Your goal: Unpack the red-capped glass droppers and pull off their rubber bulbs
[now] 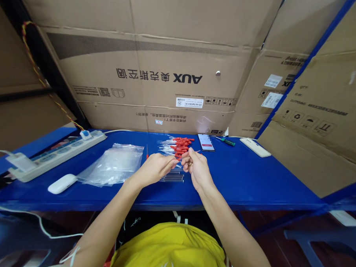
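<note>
Over the middle of the blue table, my left hand (pixel 160 167) and my right hand (pixel 195 167) are close together, both with pinched fingers. A thin red piece (pixel 179 159) shows between them, held at my left fingertips and reaching my right fingers; most of it is hidden. Just beyond lies a pile of slim red-handled tools (pixel 182 142) with pale, thin shafts pointing left. Below my hands, several thin, clear-looking rods (pixel 173 177) lie side by side, partly covered by my left hand. A single thin red-handled piece (pixel 147 152) is left of the pile.
Clear plastic bags (pixel 114 166) are stacked at left, beside a white rounded case (pixel 62 183) and a power strip (pixel 59 154). Behind my right hand lie a phone (pixel 206 143), a green-handled screwdriver (pixel 227 141) and a white slab-like device (pixel 255 147). Cardboard (pixel 158 54) walls the back.
</note>
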A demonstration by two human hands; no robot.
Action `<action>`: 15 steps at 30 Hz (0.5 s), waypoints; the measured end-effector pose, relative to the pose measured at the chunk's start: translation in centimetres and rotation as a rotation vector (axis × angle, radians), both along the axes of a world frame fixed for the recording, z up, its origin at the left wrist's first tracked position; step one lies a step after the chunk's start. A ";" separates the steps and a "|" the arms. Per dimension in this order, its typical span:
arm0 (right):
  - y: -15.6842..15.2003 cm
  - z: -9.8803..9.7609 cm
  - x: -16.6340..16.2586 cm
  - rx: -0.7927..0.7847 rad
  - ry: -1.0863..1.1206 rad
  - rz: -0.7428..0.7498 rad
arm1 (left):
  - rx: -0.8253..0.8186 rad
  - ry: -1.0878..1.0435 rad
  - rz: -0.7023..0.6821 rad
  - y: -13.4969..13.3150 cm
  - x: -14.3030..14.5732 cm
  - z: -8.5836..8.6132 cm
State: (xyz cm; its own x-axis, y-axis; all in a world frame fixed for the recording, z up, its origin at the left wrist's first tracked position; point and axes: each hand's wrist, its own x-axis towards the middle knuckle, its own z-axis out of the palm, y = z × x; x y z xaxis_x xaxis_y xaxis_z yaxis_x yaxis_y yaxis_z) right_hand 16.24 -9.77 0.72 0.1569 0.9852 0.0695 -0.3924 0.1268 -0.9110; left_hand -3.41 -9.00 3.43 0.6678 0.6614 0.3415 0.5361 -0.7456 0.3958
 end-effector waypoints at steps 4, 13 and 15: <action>1.2 1.8 7.9 0.108 0.056 -0.373 | -0.012 -0.144 0.193 0.5 -5.2 1.8; -0.9 3.2 6.1 0.309 -0.624 -0.207 | 0.179 -0.278 0.438 0.0 -6.7 4.1; -1.1 2.5 3.7 0.320 -0.967 -0.142 | 0.155 -0.227 0.363 0.0 -5.3 3.6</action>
State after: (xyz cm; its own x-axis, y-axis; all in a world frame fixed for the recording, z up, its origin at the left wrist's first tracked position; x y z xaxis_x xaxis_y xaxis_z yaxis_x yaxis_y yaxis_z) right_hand 19.98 -10.89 3.18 0.0078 0.8748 0.4844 0.5287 0.4076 -0.7446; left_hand -8.67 -8.98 7.02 0.2993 0.7683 0.5658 0.6862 -0.5854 0.4319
